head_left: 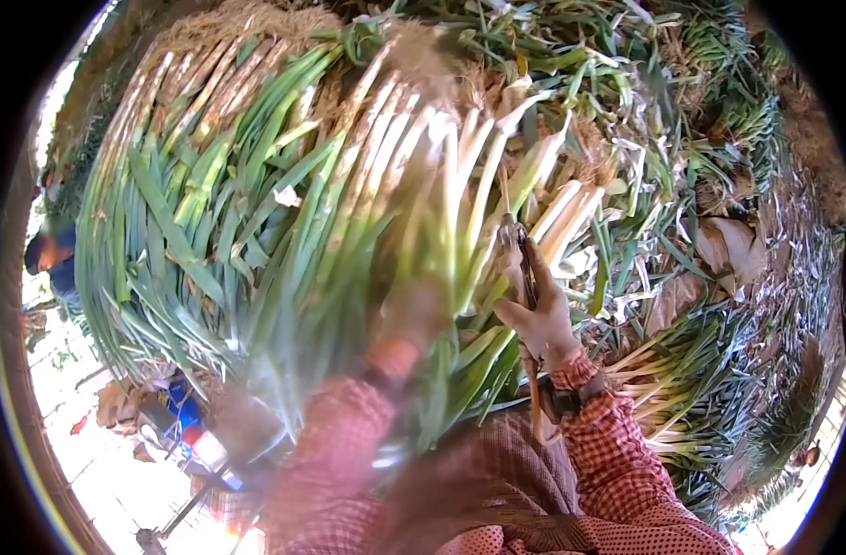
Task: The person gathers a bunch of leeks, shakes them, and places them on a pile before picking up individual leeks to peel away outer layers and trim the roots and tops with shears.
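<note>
Our left hand [412, 314] meets the scallions [349, 203], its grip too blurred to tell; our right hand [539, 322] clasps a knife [523, 264]. The stalks look light and floppy, so we'd hold the firmer white shanks.

The scene is lit by strong daylight, and the ground [99, 481] at lower left is blown out to near white. Black corners and bent edges are imposed by the fisheye lens. The left hand [412, 313] is smeared by motion blur, while the right hand [541, 319] and the thin tool [525, 264] gripped in it are rendered sharply.
</note>
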Demonstrator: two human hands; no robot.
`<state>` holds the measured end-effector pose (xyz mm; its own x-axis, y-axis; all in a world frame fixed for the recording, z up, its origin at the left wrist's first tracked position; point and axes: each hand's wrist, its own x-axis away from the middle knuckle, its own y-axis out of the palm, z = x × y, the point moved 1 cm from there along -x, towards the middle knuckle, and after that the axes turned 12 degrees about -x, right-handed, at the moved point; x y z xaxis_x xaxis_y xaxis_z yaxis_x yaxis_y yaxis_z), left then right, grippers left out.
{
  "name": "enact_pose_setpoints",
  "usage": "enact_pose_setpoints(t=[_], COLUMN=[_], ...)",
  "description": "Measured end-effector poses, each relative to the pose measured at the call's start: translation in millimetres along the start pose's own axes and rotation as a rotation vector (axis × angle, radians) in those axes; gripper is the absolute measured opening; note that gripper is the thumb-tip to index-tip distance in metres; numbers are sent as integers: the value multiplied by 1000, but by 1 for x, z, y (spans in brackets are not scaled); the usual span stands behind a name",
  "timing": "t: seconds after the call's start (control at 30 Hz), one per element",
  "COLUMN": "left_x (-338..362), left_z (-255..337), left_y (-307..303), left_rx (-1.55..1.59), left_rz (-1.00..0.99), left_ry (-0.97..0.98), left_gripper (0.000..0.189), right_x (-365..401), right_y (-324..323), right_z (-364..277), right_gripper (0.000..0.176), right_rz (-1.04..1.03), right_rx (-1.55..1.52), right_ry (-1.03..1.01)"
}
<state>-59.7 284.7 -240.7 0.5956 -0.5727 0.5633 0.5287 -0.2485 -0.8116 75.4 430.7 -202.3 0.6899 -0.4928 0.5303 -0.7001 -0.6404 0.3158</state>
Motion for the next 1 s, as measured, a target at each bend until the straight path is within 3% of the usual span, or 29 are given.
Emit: enact_pose_setpoints(t=[0.07, 0.1, 0.17, 0.2, 0.23, 0.27, 0.3, 0.33, 0.4, 0.47, 0.57, 0.63, 0.7, 0.77, 0.8, 0.87, 0.9, 1.0], left_x=[13, 15, 16, 12, 8, 4, -2, -9, -8, -8, -8, -12, -16, -13, -9, 1, -7, -5], left_z=[-4, -6, -32, -48, -65, -82, -99, -123, -130, -129, -113, -109, -107, -100, -104, -126, -153, -134], left_y=[-17, -23, -17, -25, -32, -41, -36, -24, -11, -3, -16, -18, -24, -43, -49, -53, -27, -37], left_rx=[-47, -67, -20, 25, 80, 141, -148, -49, -28, -36, -59, -42, -106, -90, 146, 616, 736, 896], left_rz=[-179, -261, -170, -87, -1, 86, 275, 487, 515, 395, 179, 69, 4, -119, -127, -149, -115, -204], left_ry=[233, 354, 520, 420, 320, 226, 6, -47, -233, -303, -392, -418, -447, -427, -403, -351, -323, -322], left_gripper=[28, 28, 26, 23, 20, 17, 14, 14, 20, 27, 36, 40, 40, 41, 42, 44, 49, 60], right_x=[10, 11, 13, 16, 14, 15, 17, 17, 17, -3, -63, -63, -36, -13, 2, 38, 53, 88], right_y=[13, 21, 37, 45, 50, 57, 64, 69, 74, 76, 63, 68, 88, 78, 70, 60, 54, 47], right_z=[-4, 3, 17, 9, -1, 3, 10, 17, 26, 57, 139, 128, 38, 35, 34, 16, 13, 11], right_gripper=[94, 94, 95, 94, 91, 90, 89, 89, 89, 89, 88, 89, 90, 92, 93, 92, 93, 98], right_rz=[-135, -197, -309, -330, -354, -394, -432, -470, -515, -476, -390, -324, -230, -324, -371, -362, -388, -443], right_rx=[175, 271, 457, 471, 498, 519, 540, 561, 584, 539, 497, 451, 360, 446, 491, 468, 438, 386], right_ry=[133, 90, -14, 69, 283, 299, 312, 325, 271, 238, -4, -68, 47, 84, 102, 324, 301, 341])
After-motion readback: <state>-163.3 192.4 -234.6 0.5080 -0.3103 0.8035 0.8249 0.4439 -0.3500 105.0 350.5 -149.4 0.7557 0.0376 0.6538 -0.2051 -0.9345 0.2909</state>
